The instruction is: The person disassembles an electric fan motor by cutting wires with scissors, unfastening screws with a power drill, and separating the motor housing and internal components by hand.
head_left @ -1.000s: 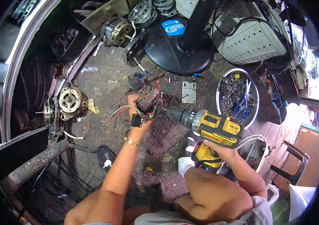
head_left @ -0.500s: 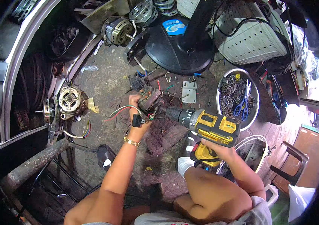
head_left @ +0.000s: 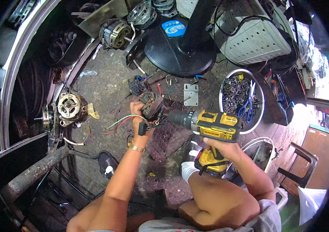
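Note:
My left hand [head_left: 139, 121] is wrapped round a dirty motor part [head_left: 151, 105] with red, white and green wires; a small black box [head_left: 143, 128] hangs from it near the wrist. My right hand [head_left: 223, 149] grips the handle of a yellow and black cordless drill [head_left: 216, 125]. The drill points left, its chuck [head_left: 180, 117] close to the right side of the motor part. Whether the tip touches the part is too dark to tell. Below both lies a dark, dirty cloth [head_left: 168, 141] on the floor.
A white-rimmed bowl [head_left: 262, 102] of small metal parts holds blue scissors [head_left: 246, 110]. A metal plate [head_left: 191, 95] lies behind the drill. Farther back stands a black fan base [head_left: 178, 58]. Motors [head_left: 71, 106] sit at the left and back. A black shoe [head_left: 107, 163] is near my left forearm.
The drill has turned to lie more level, and its rear end has shifted slightly left and up. My left hand still holds the motor part. The whole view has shifted a little.

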{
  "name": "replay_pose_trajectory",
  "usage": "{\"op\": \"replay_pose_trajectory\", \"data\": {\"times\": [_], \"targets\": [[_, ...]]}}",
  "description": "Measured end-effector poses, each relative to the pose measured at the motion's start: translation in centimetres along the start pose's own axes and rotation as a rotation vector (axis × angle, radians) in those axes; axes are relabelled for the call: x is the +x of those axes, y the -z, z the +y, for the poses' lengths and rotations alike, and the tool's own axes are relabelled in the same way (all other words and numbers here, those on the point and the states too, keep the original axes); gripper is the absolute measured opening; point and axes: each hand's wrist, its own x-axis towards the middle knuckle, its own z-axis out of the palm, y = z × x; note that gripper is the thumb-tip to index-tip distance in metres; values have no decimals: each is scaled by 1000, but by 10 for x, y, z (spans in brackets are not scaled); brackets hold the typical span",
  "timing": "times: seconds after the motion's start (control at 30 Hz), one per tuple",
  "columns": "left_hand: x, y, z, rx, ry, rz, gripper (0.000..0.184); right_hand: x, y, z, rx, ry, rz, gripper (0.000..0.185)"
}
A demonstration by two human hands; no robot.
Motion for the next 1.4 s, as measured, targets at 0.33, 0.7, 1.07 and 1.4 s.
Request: {"op": "replay_pose_trajectory", "data": {"times": [0.33, 0.7, 1.07, 1.4], "targets": [[2, -2, -4, 20, 33, -61, 53, -2, 5, 4, 164, -16, 8, 27], [-9, 0, -3, -396, 642, -220, 65, -23, 58, 23, -171, 258, 330, 58], [-4, 7, 32, -766, 1305, -369, 34, 40, 110, 81, -1212, 179, 847, 88], [1, 18, 28, -514, 1050, -856, 43, 29, 35, 11, -920, 453, 491, 51]]}}
